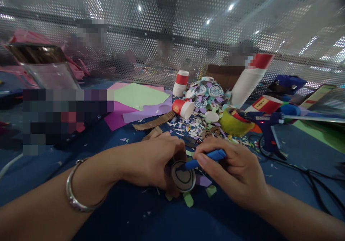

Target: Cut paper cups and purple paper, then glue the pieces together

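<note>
My left hand (161,162) is closed around a small round paper piece, a cut cup bottom (183,183) with a dark ring drawn on its face. Purple and green paper tabs (188,199) stick out from its edge. Between the thumb and fingers of my right hand (229,172) is a blue marker (207,159), its tip touching the round face near the top left. A heap of similar decorated rounds (201,92), some with grid patterns, lies behind my hands among paper scraps (185,128).
Red and white paper cups (186,109) lie and stand around the heap, with a tall cup stack (249,81) leaning behind. At right are a yellow tape roll (234,124) and a blue glue gun (269,126) with a black cord. Coloured paper sheets (140,97) and a glass jar (48,70) are leftward.
</note>
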### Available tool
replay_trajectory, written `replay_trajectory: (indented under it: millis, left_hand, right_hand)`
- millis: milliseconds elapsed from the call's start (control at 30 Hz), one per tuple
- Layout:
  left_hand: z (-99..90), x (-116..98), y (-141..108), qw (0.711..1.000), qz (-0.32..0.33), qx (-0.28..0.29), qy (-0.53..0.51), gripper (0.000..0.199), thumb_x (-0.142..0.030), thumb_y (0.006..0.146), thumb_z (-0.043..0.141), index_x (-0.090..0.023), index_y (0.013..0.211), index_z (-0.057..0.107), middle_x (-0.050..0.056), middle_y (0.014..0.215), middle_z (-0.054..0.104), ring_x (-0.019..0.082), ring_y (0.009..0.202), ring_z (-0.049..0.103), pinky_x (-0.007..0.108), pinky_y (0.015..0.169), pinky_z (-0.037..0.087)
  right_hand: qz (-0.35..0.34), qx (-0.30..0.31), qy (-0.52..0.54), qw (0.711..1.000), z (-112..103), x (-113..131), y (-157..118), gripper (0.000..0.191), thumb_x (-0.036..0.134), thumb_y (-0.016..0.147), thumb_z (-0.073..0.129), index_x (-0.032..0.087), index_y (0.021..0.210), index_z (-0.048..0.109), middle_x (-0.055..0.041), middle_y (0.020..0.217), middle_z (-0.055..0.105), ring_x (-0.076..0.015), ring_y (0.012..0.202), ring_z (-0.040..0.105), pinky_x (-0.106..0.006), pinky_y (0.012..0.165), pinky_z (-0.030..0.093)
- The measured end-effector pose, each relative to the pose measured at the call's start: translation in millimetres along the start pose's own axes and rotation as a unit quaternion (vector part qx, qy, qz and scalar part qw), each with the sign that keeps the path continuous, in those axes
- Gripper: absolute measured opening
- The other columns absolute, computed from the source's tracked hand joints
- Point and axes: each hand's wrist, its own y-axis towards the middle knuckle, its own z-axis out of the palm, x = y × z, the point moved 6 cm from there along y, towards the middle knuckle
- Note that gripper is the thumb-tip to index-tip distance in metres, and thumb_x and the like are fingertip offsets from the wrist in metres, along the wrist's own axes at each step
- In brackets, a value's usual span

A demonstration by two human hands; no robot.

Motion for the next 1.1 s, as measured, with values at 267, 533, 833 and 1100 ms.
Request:
replay_trajectory:
  millis: [267,533,833,1100]
  left_hand:
    - [-0.1,2.5,-0.1,1.0,0.006,0.0,-0.004,0.048,-0.046,0.06,0.08,-0.021,0.095,0.058,0.002,0.095,0.058,0.023,0.094,0.048,0.032,0.075,0.035]
    - [0.0,1.5,-0.1,1.0,-0.003,0.003,-0.016,0.049,-0.044,0.06,0.082,-0.021,0.098,0.061,0.002,0.095,0.058,0.023,0.093,0.048,0.032,0.077,0.035]
    - [0.4,2.6,0.0,1.0,0.004,0.004,-0.023,0.048,-0.044,0.062,0.081,-0.021,0.098,0.06,0.001,0.095,0.058,0.023,0.093,0.048,0.03,0.075,0.035]
    - [-0.1,1.7,0.7,1.0,-0.005,0.001,-0.007,0.048,-0.046,0.06,0.079,-0.021,0.096,0.06,0.001,0.091,0.058,0.022,0.09,0.049,0.031,0.074,0.034]
  right_hand:
    - [-0.005,0.013,0.001,1.0,-1.1,1.6,0.7,0.01,0.015,0.086,0.055,0.02,0.079,0.06,0.0028,0.063,0.06,-0.0105,0.054,0.055,-0.023,0.052,0.044]
    - [-0.006,0.025,0.013,1.0,-4.7,5.8,1.1,0.015,0.013,0.085,0.052,0.02,0.072,0.057,0.0022,0.059,0.06,-0.0105,0.051,0.054,-0.023,0.05,0.043]
    - [-0.017,0.007,0.015,1.0,-7.9,3.9,-3.4,0.014,0.012,0.084,0.054,0.02,0.074,0.058,0.0026,0.061,0.06,-0.01,0.054,0.055,-0.022,0.051,0.043]
    - [-0.032,-0.024,-0.018,0.999,-7.9,3.5,-2.1,0.009,0.012,0.086,0.057,0.019,0.082,0.061,0.0024,0.068,0.064,-0.0089,0.059,0.06,-0.021,0.056,0.046]
